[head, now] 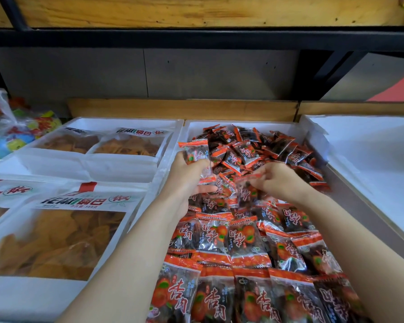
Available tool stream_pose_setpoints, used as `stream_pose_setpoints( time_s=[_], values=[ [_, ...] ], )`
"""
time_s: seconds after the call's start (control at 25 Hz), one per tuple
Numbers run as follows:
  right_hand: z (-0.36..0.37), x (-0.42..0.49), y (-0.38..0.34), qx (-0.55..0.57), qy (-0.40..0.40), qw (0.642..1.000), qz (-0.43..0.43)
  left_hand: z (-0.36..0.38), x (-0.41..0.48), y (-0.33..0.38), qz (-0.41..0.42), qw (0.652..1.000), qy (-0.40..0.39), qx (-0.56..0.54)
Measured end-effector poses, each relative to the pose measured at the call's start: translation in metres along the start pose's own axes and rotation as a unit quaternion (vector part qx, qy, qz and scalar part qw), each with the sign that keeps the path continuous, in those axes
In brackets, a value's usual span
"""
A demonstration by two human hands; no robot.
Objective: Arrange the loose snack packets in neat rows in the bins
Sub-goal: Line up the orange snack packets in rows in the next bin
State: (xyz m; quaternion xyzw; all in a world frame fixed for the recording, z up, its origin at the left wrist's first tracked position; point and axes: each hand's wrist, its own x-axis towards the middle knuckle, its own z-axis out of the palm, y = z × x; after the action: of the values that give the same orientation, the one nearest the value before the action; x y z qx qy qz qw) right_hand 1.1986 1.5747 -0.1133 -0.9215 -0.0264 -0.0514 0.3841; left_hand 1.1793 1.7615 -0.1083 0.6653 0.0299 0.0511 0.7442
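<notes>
Nearest you, along the bottom centre of the frame, red-and-clear snack packets (pixel 219 297) lie flat in neat overlapping rows. They fill the near half of a white foam middle bin (pixel 219 123). Each shows dark fruit pieces, an orange fruit picture and red Chinese characters.

Your two bare forearms reach in from the lower corners and meet over the middle of this bin. Your left hand (pixel 187 176), just left of centre, has its fingers curled round an upright packet (pixel 194 151), whose orange top edge stands above the thumb. Whether more packets sit behind it in the grip, you cannot tell. Your right hand (pixel 275 178), just right of centre, pinches a blurred packet (pixel 245 183) between thumb and fingertips, low over the rows. The two hands are near each other but apart.

Beyond your hands, in the far half of the bin, a loose pile (pixel 254 148) of the same packets lies heaped at all angles.

At the left of the frame, a white left bin (pixel 149 197) touches the middle bin and holds large crisp bags (pixel 63 238), white with clear windows showing golden crisps. At the right, a white right bin (pixel 371 145) shows only its pale inner surfaces. At the upper left edge sits a knotted plastic bag (pixel 16 134) of colourful items. A wooden board (pixel 182 109) runs behind the bins, with grey panels above it.
</notes>
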Motion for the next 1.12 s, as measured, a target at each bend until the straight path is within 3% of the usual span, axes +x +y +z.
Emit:
stream_pose_setpoints(
  time_s=[0.08,0.16,0.32,0.44,0.56,0.64,0.76,0.92,1.04,1.12],
  values=[
    [0.009,-0.001,0.001,0.028,-0.09,0.995,0.038,0.002,-0.002,0.001,-0.005,1.0,-0.006,-0.001],
    [0.013,0.001,0.003,0.055,-0.12,0.99,0.048,0.003,-0.004,0.002,-0.014,1.0,-0.013,-0.005],
    [0.017,0.005,0.012,-0.039,-0.117,0.992,0.015,0.005,-0.005,0.001,-0.026,0.999,-0.039,0.01],
    [0.017,0.003,0.011,-0.101,-0.069,0.992,-0.034,0.005,-0.005,-0.002,-0.01,0.997,-0.073,0.015],
    [0.014,-0.002,-0.006,0.086,-0.009,0.993,-0.082,0.005,-0.005,-0.007,0.026,0.991,-0.123,0.034],
    [0.01,-0.009,-0.019,0.227,-0.043,0.969,-0.083,0.007,-0.006,-0.008,0.049,0.983,-0.159,0.078],
    [-0.002,-0.016,-0.026,0.239,-0.057,0.965,-0.095,0.01,-0.01,-0.009,0.087,0.977,-0.14,0.132],
    [-0.021,-0.014,-0.013,0.211,-0.084,0.972,-0.062,0.009,-0.006,-0.008,0.133,0.98,-0.034,0.141],
    [-0.02,-0.016,-0.008,0.257,-0.093,0.959,-0.08,0.012,-0.005,-0.009,0.139,0.978,-0.043,0.147],
    [-0.02,-0.013,-0.005,0.297,-0.048,0.951,-0.078,0.017,-0.005,-0.013,0.156,0.967,-0.083,0.185]
  ],
)
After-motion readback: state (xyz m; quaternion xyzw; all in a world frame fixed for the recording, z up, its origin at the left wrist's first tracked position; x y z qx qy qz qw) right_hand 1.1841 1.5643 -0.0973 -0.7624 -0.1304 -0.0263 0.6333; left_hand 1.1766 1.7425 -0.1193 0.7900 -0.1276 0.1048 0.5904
